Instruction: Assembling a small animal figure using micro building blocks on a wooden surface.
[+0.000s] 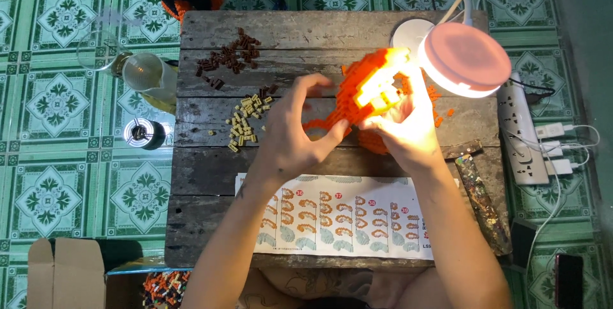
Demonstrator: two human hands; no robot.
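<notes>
From the head camera I look straight down on a small wooden table [211, 213] standing on green patterned floor tiles [57, 124]. Both forearms reach up from the near edge and meet over the middle of the tabletop.

My left hand [290, 133] is raised off the boards, wrist bent, palm turned toward the right, fingers spread and curled. Its fingertips press against the left side of an orange brick-built model [361, 95], thumb low near the model's curved orange tail. My right hand [408, 127] cups the model from the right and below, fingers closed around its underside, so both hands clasp the same piece and hold it above the table centre. The lit round desk lamp [463, 60] hangs just beside the model on the right and washes out its top and my right fingers, so I cannot tell the exact finger placement there.

Loose orange bricks [440, 101] lie under and to the right of the model. On the left half of the table sit a cluster of pale yellow bricks [246, 120] and, farther away, a scatter of dark brown bricks [230, 57]. A printed instruction sheet [338, 216] lies flat near the front edge, between my forearms. Off the table to the left stand a glass jar [150, 76] and a small round tin [143, 133]; a white power strip [523, 133] lies on the right, and a cardboard box [67, 277] sits at the near left.
</notes>
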